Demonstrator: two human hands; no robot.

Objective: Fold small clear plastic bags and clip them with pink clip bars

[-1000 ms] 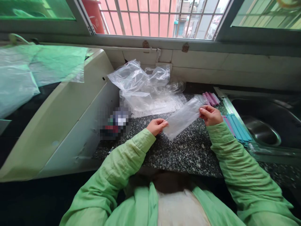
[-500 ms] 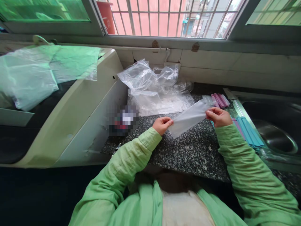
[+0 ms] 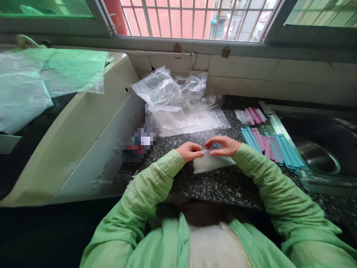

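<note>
A small frosted plastic bag [image 3: 212,163] lies long side across the speckled counter in front of me. My left hand [image 3: 189,152] is closed, its thumb and forefinger pinching the bag's far edge near the left corner. Just beside it, my right hand [image 3: 224,146] arches over the same edge. A gap shows between its curved forefinger and its thumb, and the thumb lies at the bag's upper edge. The right end of the bag is partly hidden under this hand.
Crumpled clear plastic bags [image 3: 167,89] lie over a flat stack of bags [image 3: 195,121] by the wall. Several blue and pink strips [image 3: 286,150] lie at right beside a metal sink [image 3: 320,156]. A beige machine [image 3: 92,126] and a blurred-out object [image 3: 141,143] stand at left.
The bag went from stretched in the air between both hands to lying lower, on the counter. My right hand moved left, let go of the far end and came beside my left hand.
</note>
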